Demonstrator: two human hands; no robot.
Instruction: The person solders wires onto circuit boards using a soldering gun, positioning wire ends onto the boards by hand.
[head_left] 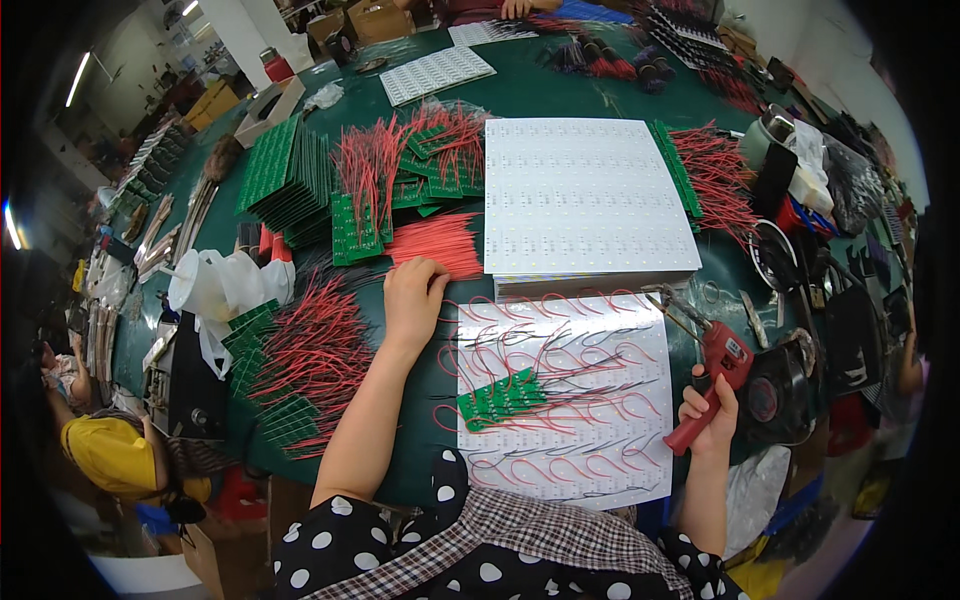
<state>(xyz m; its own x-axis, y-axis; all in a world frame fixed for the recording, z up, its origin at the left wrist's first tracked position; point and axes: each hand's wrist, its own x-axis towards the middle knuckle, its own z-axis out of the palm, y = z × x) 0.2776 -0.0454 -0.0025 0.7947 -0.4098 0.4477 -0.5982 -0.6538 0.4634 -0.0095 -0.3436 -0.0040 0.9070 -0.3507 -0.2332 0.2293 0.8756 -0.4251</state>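
Note:
My left hand (413, 298) reaches forward and rests on a bundle of short red wires (440, 243), fingers curled over its near end. My right hand (708, 410) grips the red handle of a soldering gun (715, 372), whose tip points up and left over a white LED panel (610, 450). That panel lies in front of me with small green circuit boards (502, 397) and red and black wires soldered across it. Behind it sits a thick stack of white LED panels (585, 200).
Stacks of green circuit boards (285, 180) and heaps of red-wired boards (310, 365) cover the green table (560, 90) at left. A white plastic bag (225, 285) sits left. Tools and containers crowd the right edge. Another person in yellow (110, 450) is at far left.

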